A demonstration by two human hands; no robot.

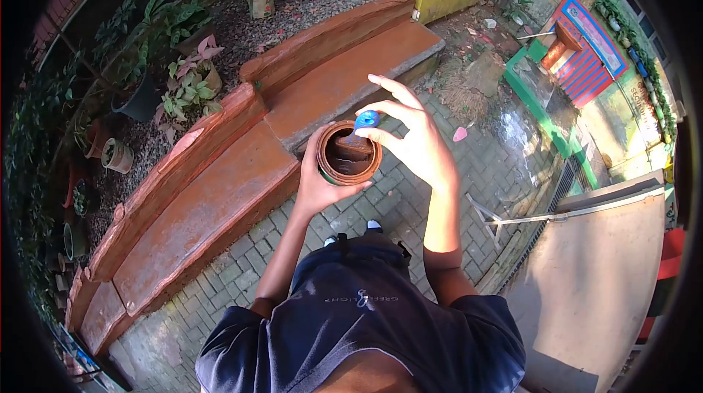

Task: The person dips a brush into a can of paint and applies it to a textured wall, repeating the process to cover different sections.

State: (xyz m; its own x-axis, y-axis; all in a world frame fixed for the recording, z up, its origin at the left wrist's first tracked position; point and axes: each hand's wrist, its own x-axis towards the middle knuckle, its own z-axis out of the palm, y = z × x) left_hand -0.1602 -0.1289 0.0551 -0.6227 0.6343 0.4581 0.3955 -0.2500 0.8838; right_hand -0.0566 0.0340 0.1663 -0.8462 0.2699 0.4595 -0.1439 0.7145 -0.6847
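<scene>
My left hand [318, 182] is wrapped around the side of an open paint can [329, 166], held up in front of my chest. The can's rim and inside wall are coated in reddish brown, with dark brown paint inside. Between thumb and fingers, my right hand [417, 140] pinches the blue handle [366, 120] of a paintbrush over the can's mouth. Its lower part reaches down into the can, where the brown-coated bristles are hard to make out. The index finger of that hand is raised off the handle.
A long brown-painted bench [212, 191] with a raised back curves along the left and ahead. Potted plants [194, 89] stand on gravel behind it. Grey paving [253, 254] lies underfoot. To the right are a green frame [538, 111] and a large beige panel [586, 268].
</scene>
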